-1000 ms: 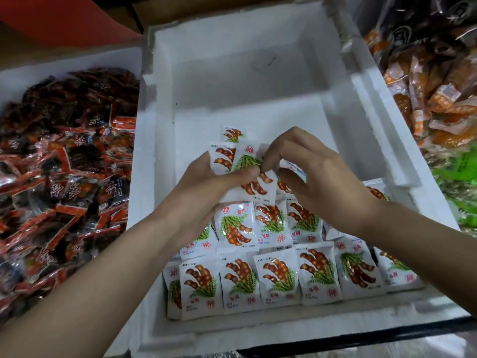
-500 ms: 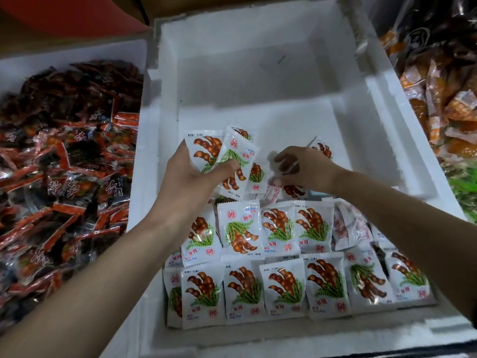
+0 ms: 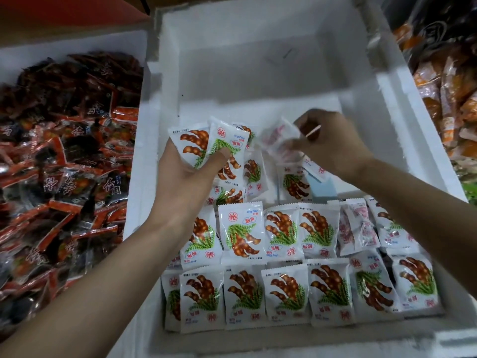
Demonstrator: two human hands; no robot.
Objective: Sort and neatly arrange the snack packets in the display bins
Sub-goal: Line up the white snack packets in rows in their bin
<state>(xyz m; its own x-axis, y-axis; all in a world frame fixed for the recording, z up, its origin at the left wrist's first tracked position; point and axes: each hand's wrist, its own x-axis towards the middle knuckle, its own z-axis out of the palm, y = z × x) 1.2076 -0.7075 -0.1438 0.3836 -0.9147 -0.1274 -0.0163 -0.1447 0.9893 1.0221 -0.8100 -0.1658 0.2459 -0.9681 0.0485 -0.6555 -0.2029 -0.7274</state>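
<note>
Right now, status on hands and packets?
Left hand grips fanned packets. Right hand pinches one blurred packet. Two front rows laid in foam bin. Nothing blocking.

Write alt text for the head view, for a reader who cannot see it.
A left hand holds a fan of white snack packets over a white foam bin, while the right hand pinches one blurred packet. Rows of matching packets fill the bin's near end; dark red packets lie in the left bin.

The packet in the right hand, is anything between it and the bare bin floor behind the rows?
Nothing visible does. The right hand pinches the packet in the air, and the bin floor beyond it lies bare. Loose packets lie just below it; the left hand holds its stack aside.
</note>
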